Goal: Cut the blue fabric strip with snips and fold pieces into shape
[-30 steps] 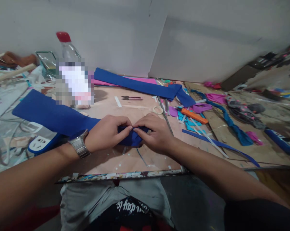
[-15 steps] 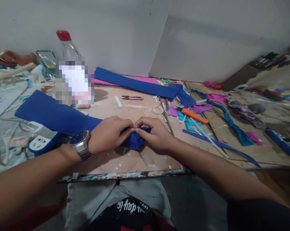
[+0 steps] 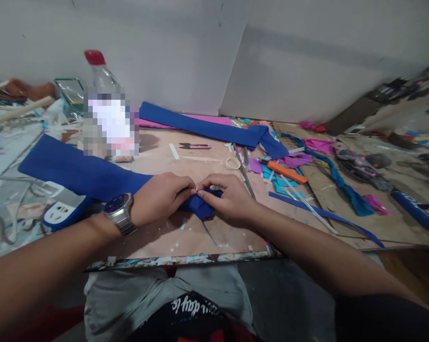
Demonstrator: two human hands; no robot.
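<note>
Both hands meet over the board at the end of a long blue fabric strip, whose wide part runs off to the left. My left hand, with a metal watch on the wrist, is closed and pinches the bunched fabric between thumb and forefinger. Fingertip to fingertip with it, my right hand is closed on the same gathered end. Blue folds bulge out below the thumbs. Whether anything small sits between the fingertips is hidden. A thin dark thread-like line lies on the board beneath.
Behind the hands lie thread snips, a tape roll and a second blue strip. An orange utility knife rests among scraps at right. A red-capped bottle and a white-and-blue power strip stand left.
The pinched fabric end and both hands have shifted very slightly left. The folds under the thumbs have changed shape a little. Both hands keep their hold.
</note>
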